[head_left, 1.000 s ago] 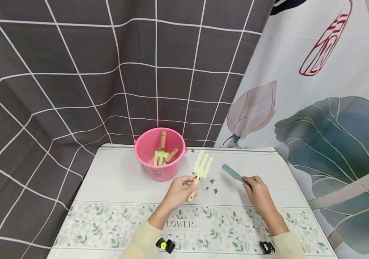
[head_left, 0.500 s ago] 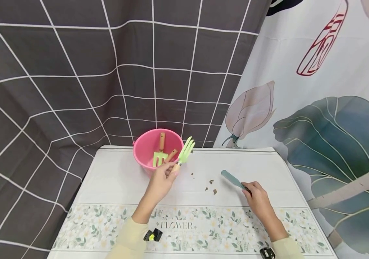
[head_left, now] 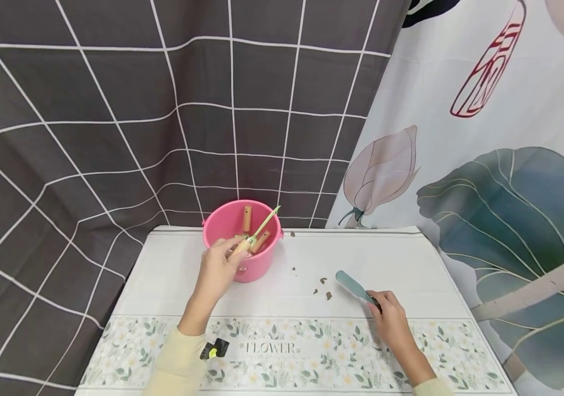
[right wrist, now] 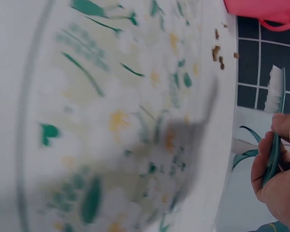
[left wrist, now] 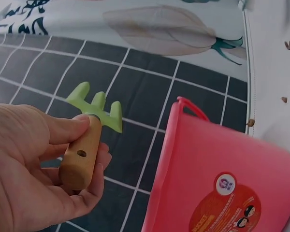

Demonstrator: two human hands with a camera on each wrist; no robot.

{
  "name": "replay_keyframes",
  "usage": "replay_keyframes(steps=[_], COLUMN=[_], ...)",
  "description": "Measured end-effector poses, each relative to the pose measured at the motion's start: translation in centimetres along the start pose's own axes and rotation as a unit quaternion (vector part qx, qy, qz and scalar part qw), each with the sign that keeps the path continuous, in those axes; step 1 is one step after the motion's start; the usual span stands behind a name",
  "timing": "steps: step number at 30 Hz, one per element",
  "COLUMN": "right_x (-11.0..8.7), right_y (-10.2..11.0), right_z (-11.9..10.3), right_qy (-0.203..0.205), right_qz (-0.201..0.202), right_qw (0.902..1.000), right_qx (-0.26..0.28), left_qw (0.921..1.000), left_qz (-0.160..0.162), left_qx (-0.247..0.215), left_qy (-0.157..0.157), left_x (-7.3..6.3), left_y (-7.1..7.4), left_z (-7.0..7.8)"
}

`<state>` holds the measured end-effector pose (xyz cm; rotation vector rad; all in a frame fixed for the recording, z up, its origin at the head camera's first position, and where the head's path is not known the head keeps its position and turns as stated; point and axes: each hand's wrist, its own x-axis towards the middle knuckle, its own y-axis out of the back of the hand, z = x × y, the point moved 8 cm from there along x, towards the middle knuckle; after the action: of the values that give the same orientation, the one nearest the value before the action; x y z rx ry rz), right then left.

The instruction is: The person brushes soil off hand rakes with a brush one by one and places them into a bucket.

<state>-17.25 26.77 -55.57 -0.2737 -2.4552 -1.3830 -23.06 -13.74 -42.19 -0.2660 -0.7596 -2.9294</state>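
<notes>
My left hand (head_left: 214,269) grips a toy garden fork (left wrist: 85,150) by its wooden handle. Its light green tines (head_left: 268,219) tilt up and appear edge-on over the mouth of the pink bucket (head_left: 253,269). Inside that bucket lean other tools, of which one wooden handle (head_left: 247,219) stands upright and another handle (head_left: 261,241) slants; their heads are mostly hidden. On the right, my right hand (head_left: 389,319) holds a brush (head_left: 352,284) with a teal back. White bristles (right wrist: 274,89) show on it in the right wrist view, and it is held above the table.
Several brown crumbs (head_left: 328,295) lie scattered on the white table (head_left: 178,286) between the bucket and the brush. A floral strip (head_left: 311,352) crosses the table's front part. Behind the table hangs a dark checked cloth (head_left: 202,132), beside a white printed curtain (head_left: 420,88).
My left hand has carried the fork left and away from me to the bucket, and the fork has turned edge-on. My right hand and the brush have come slightly nearer.
</notes>
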Motion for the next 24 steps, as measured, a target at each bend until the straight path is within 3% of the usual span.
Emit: replay_keyframes(steps=[10,15,20,24], right_x=[-1.5,-1.7,-1.5,-1.3], right_y=[-0.6,-0.2,0.2,0.4], right_z=[0.7,0.7,0.7,0.8], right_qy=[-0.017,-0.022,-0.029,-0.034], right_qz=[-0.002,-0.004,-0.004,-0.004], right_qw=[0.9998,0.9997,0.9996,0.9994], right_qx=[0.003,0.007,0.002,0.001], left_qw=[0.9928,0.9823,0.9714,0.9669], left_qz=[0.053,0.071,0.069,0.058], left_qx=[0.107,0.168,0.209,0.226], left_qy=[-0.007,-0.043,-0.088,-0.103], left_x=[1.0,1.6,2.2,2.7], left_y=[2.9,4.1,4.2,3.7], left_z=[-0.4,0.1,0.8,1.1])
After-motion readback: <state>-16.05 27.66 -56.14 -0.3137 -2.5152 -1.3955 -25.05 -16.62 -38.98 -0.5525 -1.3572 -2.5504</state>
